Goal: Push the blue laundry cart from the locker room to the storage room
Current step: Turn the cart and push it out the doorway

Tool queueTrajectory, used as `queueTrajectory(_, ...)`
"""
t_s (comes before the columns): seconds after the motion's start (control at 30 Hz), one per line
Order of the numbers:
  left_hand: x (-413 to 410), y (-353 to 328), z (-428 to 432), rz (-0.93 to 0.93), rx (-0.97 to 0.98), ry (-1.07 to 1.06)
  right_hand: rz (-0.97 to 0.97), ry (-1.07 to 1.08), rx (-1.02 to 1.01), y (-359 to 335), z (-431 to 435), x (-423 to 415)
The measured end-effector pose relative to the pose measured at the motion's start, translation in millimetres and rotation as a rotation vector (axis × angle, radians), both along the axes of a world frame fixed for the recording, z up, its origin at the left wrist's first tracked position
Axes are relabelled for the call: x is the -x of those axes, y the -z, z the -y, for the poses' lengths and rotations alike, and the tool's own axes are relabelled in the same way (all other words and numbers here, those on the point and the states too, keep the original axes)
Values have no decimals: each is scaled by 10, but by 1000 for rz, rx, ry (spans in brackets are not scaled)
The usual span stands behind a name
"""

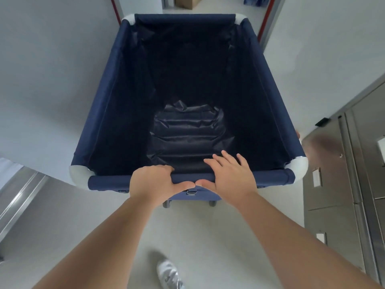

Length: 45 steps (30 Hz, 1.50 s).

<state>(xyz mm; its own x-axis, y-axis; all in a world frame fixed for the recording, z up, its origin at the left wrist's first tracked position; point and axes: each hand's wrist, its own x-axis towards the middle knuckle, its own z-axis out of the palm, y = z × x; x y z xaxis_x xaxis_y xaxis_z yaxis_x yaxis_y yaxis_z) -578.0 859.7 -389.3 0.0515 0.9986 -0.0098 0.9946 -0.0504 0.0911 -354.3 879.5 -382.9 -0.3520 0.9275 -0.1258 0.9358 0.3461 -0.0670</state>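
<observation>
Both hands (153,180) on blue laundry cart (116,90), lockers (341,174) right

A: What colour is the laundry cart (108,97) showing?
B: Navy blue fabric, a darker glossy lining, and pale grey corner caps (80,175).
A: What are the surroundings showing?
B: The floor (52,80) is reading light grey, the lockers (337,174) brushed steel grey, the door frame (266,17) red, the shoe (168,274) white.

**A staff locker room by a doorway**

Grey metal lockers (341,174) with label cards line the right wall. The pale floor (200,230) and plain white walls (52,69) lead to a red-framed doorway (265,19), with a cardboard box (187,2) beyond.
</observation>
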Motion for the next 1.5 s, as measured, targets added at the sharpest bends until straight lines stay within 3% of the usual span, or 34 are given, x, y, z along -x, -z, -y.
queueTrajectory(0.9,670,8,-3015,28,70,35,-10,38,70,-76,-2895,634)
queueTrajectory(1.5,1096,-35,-4887,16,106,91,-15,54,-9,-14,-4676,1047)
